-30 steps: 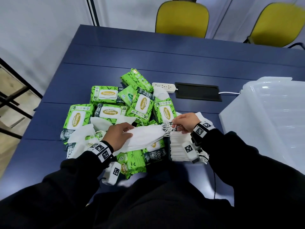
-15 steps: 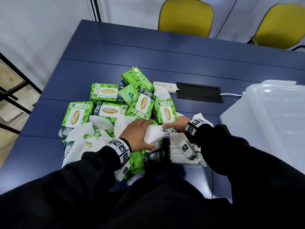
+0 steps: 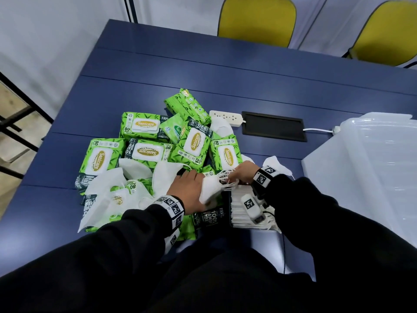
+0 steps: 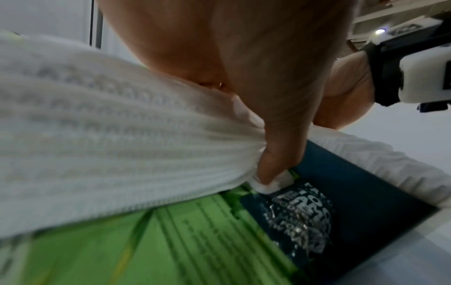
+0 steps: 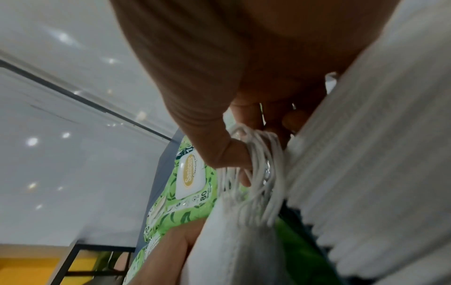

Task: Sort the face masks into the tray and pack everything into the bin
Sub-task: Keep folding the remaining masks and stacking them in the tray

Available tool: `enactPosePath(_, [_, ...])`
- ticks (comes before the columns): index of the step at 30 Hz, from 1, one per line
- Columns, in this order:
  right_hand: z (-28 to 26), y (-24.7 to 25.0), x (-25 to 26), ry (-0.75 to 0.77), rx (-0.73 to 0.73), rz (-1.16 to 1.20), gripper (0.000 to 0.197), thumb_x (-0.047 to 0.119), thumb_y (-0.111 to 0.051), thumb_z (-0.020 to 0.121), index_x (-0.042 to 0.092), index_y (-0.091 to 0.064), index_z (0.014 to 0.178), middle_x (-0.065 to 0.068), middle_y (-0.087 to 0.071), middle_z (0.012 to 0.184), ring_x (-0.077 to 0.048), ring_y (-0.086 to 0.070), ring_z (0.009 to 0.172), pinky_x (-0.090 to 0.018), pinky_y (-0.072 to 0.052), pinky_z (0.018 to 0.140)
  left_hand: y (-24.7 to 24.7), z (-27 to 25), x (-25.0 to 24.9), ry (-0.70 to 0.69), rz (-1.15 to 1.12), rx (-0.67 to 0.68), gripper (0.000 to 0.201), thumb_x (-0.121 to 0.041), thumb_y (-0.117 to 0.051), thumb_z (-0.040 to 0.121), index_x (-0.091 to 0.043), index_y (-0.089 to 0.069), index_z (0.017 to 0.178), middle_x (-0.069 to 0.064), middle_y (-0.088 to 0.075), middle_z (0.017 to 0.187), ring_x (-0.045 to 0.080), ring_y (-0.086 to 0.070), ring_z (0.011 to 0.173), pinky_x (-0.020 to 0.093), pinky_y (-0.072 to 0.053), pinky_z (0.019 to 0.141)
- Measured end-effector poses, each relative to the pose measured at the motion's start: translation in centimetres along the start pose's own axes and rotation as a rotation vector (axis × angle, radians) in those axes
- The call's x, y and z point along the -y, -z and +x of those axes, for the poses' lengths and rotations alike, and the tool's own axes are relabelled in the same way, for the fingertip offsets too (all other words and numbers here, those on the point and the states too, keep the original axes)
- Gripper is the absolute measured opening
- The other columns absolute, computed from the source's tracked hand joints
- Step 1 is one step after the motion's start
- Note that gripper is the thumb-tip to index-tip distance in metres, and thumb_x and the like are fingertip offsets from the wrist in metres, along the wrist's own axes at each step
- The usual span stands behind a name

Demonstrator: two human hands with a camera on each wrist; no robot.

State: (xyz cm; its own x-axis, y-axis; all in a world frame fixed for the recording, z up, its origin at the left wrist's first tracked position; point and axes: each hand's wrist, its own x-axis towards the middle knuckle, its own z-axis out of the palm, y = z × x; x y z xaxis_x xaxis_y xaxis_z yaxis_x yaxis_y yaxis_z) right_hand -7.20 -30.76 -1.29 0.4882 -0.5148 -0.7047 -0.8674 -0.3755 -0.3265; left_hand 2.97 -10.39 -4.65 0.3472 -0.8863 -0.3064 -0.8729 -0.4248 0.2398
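In the head view, a folded bundle of white face masks (image 3: pixel 208 188) is held between both hands above the green wipe packs (image 3: pixel 191 145) heaped on the blue counter (image 3: pixel 225 71). The left hand (image 3: pixel 187 188) is laid over the bundle's left part, its grip closed on the masks from above. The right hand (image 3: pixel 244 171) is at the bundle's right end, where the ear loops (image 3: pixel 225 180) are gathered in its grip. Just below the right hand's grip, a stack of white masks (image 3: pixel 239 208) is seen standing in a dark tray (image 3: pixel 230 204), partly hidden by the wrist camera. More loose masks (image 3: pixel 106 195) lie to the left of the left hand's grip, on the packs. The clear bin (image 3: pixel 372 159) stands well apart to the right of both grips. A power strip (image 3: pixel 225 116) lies beyond the packs, and two yellow chairs (image 3: pixel 257 16) are seen at the far edge.

In the left wrist view, the bundle (image 4: pixel 109 135) is pinched under the thumb (image 4: pixel 278 144) of the left hand (image 4: pixel 231 48), the masks bunched at the thumb tip. Beneath the grip a green pack (image 4: pixel 171 241) is seen, blurred. The other wrist with its strap (image 4: pixel 383 73) shows to the right.

In the right wrist view, the ear loops (image 5: pixel 256 173) are pinched between thumb and fingers of the right hand (image 5: pixel 207 77). The mask bundle (image 5: pixel 231 250) hangs below the grip, and the stacked masks (image 5: pixel 378 154) rise just right of it. A wipe pack (image 5: pixel 190 183) lies behind the grip
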Motion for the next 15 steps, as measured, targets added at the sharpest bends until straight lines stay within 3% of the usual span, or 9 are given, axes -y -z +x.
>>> enactPosePath(2, [-0.4,0.9,-0.4,0.039,0.017,0.034,0.018,0.023,-0.081,0.082,0.007,-0.074,0.078,-0.009,-0.064,0.080,-0.019,-0.055,0.077,-0.026,-0.041,0.062,-0.2,-0.3,0.0,-0.003,-0.002,-0.011,0.091,-0.082,-0.058,0.073,-0.018,-0.044,0.136,0.005,-0.048,0.125,0.028,-0.049,0.112,0.042,-0.044,0.092])
enactPosePath(4, [-0.9,1.5,-0.8,0.078,0.056,0.073,0.013,0.020,-0.073,0.088,0.017,-0.071,0.076,-0.004,-0.064,0.086,-0.017,-0.054,0.086,-0.025,-0.042,0.074,-0.4,-0.5,0.2,-0.016,-0.002,-0.026,0.087,-0.073,-0.062,0.074,-0.018,-0.041,0.138,0.005,-0.047,0.127,0.028,-0.049,0.113,0.041,-0.044,0.091])
enactPosePath(6, [-1.3,1.7,-1.1,0.112,0.067,0.111,0.025,0.016,-0.070,0.091,0.022,-0.065,0.068,0.004,-0.060,0.077,-0.015,-0.052,0.080,-0.026,-0.041,0.071,-0.1,-0.7,0.2,-0.018,-0.006,-0.031,0.087,-0.076,-0.051,0.072,-0.019,-0.040,0.137,0.004,-0.052,0.126,0.028,-0.053,0.111,0.041,-0.043,0.090])
enactPosePath(8, [-1.3,1.7,-1.4,0.099,0.041,0.216,0.023,0.012,-0.068,0.088,0.013,-0.064,0.066,0.000,-0.057,0.071,-0.018,-0.050,0.073,-0.029,-0.039,0.066,0.3,-1.0,0.0,-0.015,-0.023,-0.015,0.095,-0.081,-0.032,0.066,-0.020,-0.039,0.138,0.003,-0.057,0.125,0.028,-0.057,0.109,0.041,-0.043,0.092])
enactPosePath(10, [-1.5,1.4,-1.6,0.104,0.028,0.298,0.020,0.008,-0.066,0.086,0.009,-0.061,0.067,-0.004,-0.057,0.071,-0.022,-0.051,0.075,-0.031,-0.040,0.069,0.9,-1.3,-0.1,-0.022,-0.067,-0.020,0.099,-0.082,-0.028,0.064,-0.020,-0.037,0.140,0.004,-0.058,0.127,0.028,-0.059,0.108,0.040,-0.044,0.090])
enactPosePath(12, [-2.2,1.3,-1.9,0.113,-0.007,0.468,0.017,0.008,-0.069,0.087,0.009,-0.062,0.071,-0.006,-0.061,0.074,-0.023,-0.057,0.074,-0.031,-0.046,0.070,1.5,-1.6,0.0,-0.029,-0.148,-0.036,0.092,-0.076,-0.048,0.068,-0.019,-0.039,0.140,0.005,-0.059,0.127,0.029,-0.060,0.104,0.036,-0.043,0.079])
enactPosePath(13, [-2.5,1.3,-2.0,0.129,-0.052,0.529,0.016,0.019,-0.075,0.085,0.010,-0.063,0.078,-0.006,-0.065,0.080,-0.022,-0.061,0.076,-0.033,-0.049,0.072,2.1,-1.6,0.1,-0.022,-0.193,-0.045,0.086,-0.066,-0.063,0.071,-0.019,-0.039,0.139,0.005,-0.059,0.125,0.029,-0.060,0.101,0.035,-0.042,0.074])
enactPosePath(15, [-3.3,1.7,-2.4,0.163,-0.164,0.560,0.051,0.057,-0.079,0.070,0.015,-0.064,0.094,-0.005,-0.070,0.101,-0.021,-0.065,0.091,-0.038,-0.051,0.079,3.2,-1.8,0.4,0.024,-0.298,-0.066,0.082,-0.047,-0.078,0.070,-0.021,-0.038,0.137,0.004,-0.060,0.119,0.027,-0.059,0.094,0.033,-0.041,0.069])
